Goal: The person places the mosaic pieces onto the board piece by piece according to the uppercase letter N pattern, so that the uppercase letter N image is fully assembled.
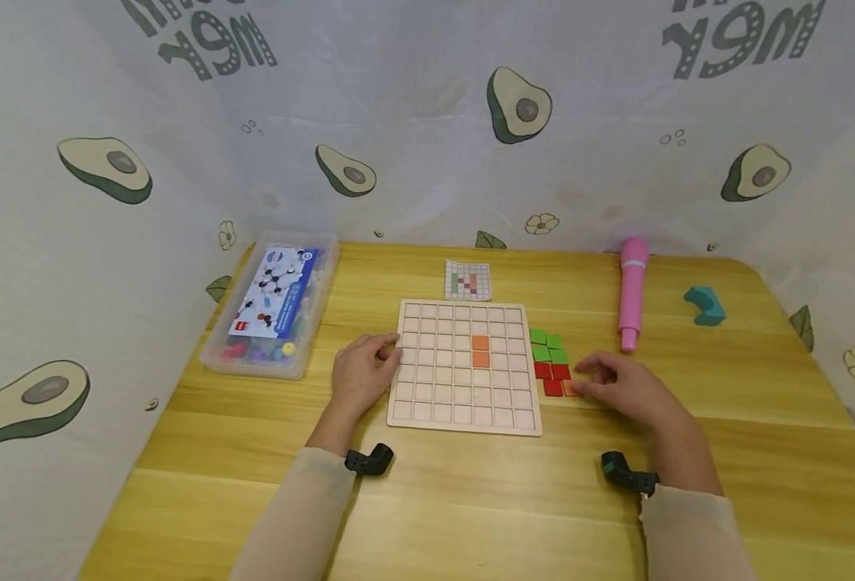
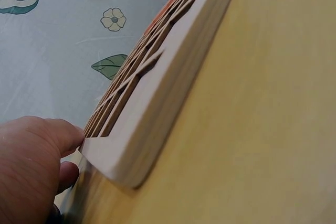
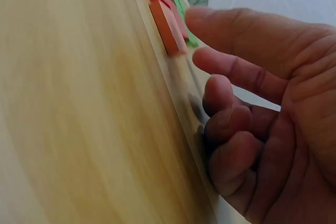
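Note:
A pale wooden grid board [image 1: 463, 428] lies in the middle of the table, with two orange tiles [image 1: 480, 351] one behind the other in its cells. My left hand [image 1: 363, 375] touches the board's left edge with its fingertips; the left wrist view shows a digit against the board's rim [image 2: 152, 114]. Beside the board's right edge are several green tiles [image 1: 547, 345], three red tiles [image 1: 552, 387] and a loose orange tile [image 1: 571, 388]. My right hand [image 1: 626, 387] hovers at that loose orange tile, thumb and forefinger apart, the other fingers loosely bent.
Behind the board lies a small printed card [image 1: 467, 281] with a coloured grid pattern. A clear plastic box [image 1: 303, 323] of colourful balls stands on the left. To the right are a pink microphone-shaped object [image 1: 632, 294] and a teal curved block [image 1: 706, 307]. An avocado-print sheet [image 1: 427, 121] hangs behind.

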Demonstrator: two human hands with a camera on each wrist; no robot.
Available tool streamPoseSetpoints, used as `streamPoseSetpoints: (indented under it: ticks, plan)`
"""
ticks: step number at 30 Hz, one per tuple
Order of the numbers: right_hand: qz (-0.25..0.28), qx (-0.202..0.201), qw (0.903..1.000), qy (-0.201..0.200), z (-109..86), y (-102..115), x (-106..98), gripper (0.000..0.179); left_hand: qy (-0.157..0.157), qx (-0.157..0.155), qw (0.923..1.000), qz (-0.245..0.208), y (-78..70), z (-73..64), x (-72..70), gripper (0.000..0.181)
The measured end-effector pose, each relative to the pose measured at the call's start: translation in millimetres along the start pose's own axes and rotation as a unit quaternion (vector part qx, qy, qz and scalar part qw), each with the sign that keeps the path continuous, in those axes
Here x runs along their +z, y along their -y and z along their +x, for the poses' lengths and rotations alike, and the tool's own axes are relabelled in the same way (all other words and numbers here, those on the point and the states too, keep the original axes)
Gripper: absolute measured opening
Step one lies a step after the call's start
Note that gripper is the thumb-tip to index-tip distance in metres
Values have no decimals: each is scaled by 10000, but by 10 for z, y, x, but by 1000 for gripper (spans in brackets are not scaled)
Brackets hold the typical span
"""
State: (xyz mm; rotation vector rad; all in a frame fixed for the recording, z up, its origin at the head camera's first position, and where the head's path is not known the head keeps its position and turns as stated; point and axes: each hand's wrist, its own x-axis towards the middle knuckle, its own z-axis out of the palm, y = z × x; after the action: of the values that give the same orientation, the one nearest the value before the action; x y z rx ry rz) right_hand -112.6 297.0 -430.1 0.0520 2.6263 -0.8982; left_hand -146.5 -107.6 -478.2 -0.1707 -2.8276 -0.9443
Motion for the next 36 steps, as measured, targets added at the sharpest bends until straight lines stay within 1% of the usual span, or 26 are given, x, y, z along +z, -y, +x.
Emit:
streamPoseSetpoints:
  ticks: [2, 7, 16, 27, 36]
  plan:
    - [48, 1, 9999, 127, -32, -29, -12, 58, -18, 25, 10000, 19, -10, -5, 0, 32]
    - [166, -180, 9992, 316, -74, -75, -19, 51, -34, 54, 10000, 40, -25, -4, 5, 32]
    - [-21, -269, 9992, 281, -65, -93, -8, 46, -22, 73, 10000, 48, -21, 13, 3, 31]
    - [63, -253, 9992, 299, -67, -106, -15, 44, -13, 85, 9999, 73, -29, 7, 4, 32]
    - [75, -297, 9991, 280, -58, -93, -18, 42, -31, 13, 10000, -8, -34, -12, -12, 32]
